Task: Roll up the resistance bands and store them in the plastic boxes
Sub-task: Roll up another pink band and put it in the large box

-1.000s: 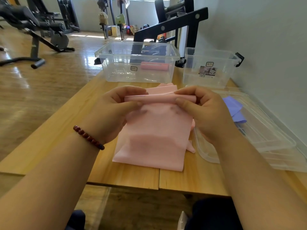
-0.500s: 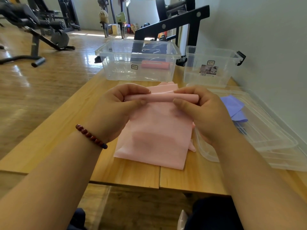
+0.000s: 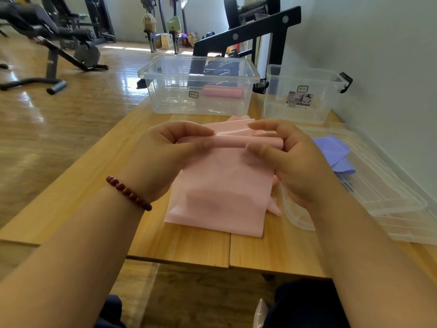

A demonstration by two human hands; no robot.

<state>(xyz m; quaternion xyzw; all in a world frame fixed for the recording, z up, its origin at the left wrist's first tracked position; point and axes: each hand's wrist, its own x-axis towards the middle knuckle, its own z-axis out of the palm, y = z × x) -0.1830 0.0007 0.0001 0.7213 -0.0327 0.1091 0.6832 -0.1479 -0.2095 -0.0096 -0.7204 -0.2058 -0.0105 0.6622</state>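
One pale pink band [image 3: 220,185], far end tightly rolled; rest flat

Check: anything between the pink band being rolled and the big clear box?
Nothing visible. The left hand and right hand grip the band; only table lies between it and the lidless box, which holds one pink roll.

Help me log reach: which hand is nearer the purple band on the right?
Right. The right hand pinches the pink band's rolled end just left of the purple band; the left hand pinches the opposite end, farther left across the roll.
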